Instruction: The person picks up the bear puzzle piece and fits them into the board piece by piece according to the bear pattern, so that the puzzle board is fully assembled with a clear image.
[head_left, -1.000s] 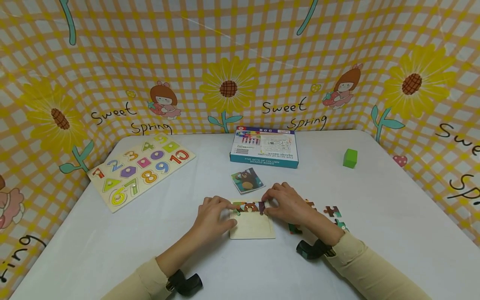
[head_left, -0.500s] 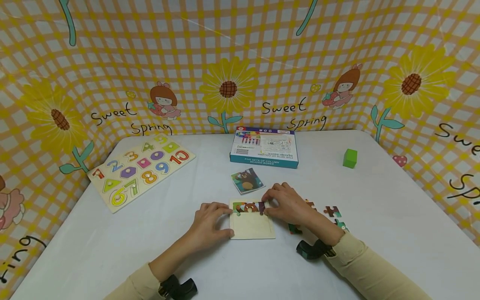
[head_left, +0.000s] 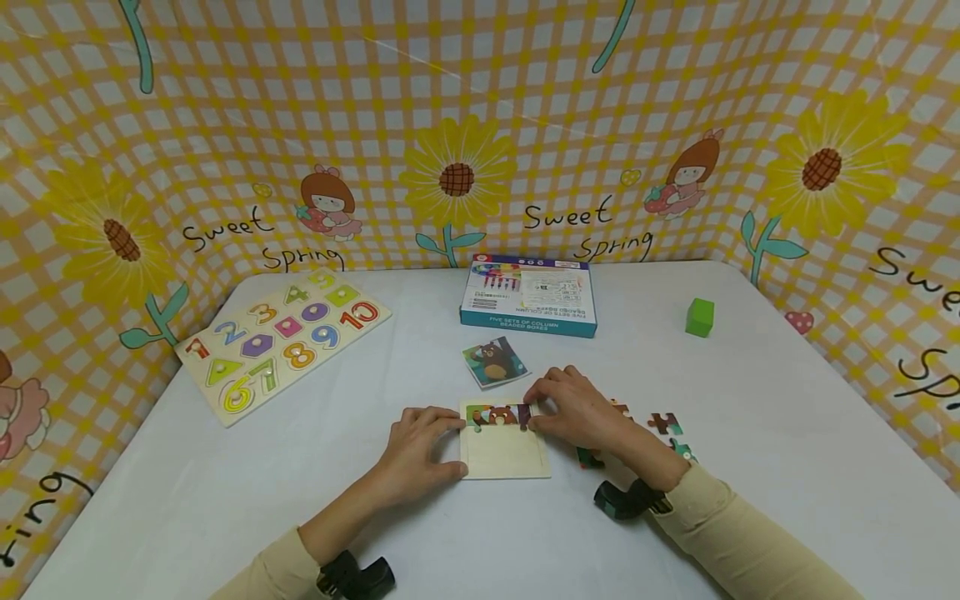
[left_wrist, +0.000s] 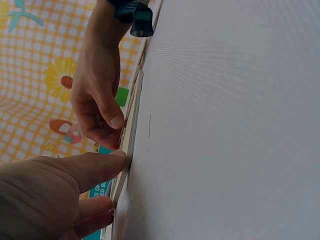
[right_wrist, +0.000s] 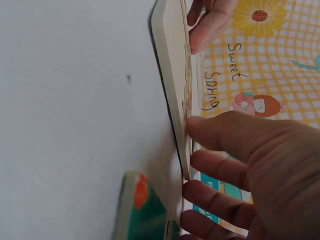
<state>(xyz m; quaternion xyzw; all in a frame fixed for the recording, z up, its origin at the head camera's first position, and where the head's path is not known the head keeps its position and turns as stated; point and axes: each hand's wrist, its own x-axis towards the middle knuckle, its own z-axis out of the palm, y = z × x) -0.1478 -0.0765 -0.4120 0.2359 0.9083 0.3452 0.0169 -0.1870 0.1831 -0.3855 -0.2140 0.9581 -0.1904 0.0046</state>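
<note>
A pale wooden puzzle board (head_left: 504, 454) lies flat on the table between both hands. Along its far side is a row of jigsaw pieces (head_left: 498, 415) showing a brown bear's head. My left hand (head_left: 416, 450) rests at the board's left edge, with thumb and index finger apart and touching the rim. At the far right corner my right hand (head_left: 577, 408) holds the board, its thumb over the right end of the row and its index finger at the far side. In the right wrist view, that thumb (right_wrist: 205, 130) presses close on the board's face.
Loose jigsaw pieces (head_left: 663, 423) lie to the right, partly hidden by the right forearm. A bear picture card (head_left: 496, 362) sits beyond the board, with a blue box (head_left: 528, 321) behind it. A number board (head_left: 283, 342) is at left, a green block (head_left: 701, 317) at right.
My left hand has drawn back from the left end of the bear row to the board's left edge, uncovering the green piece there. The right hand has stayed in place.
</note>
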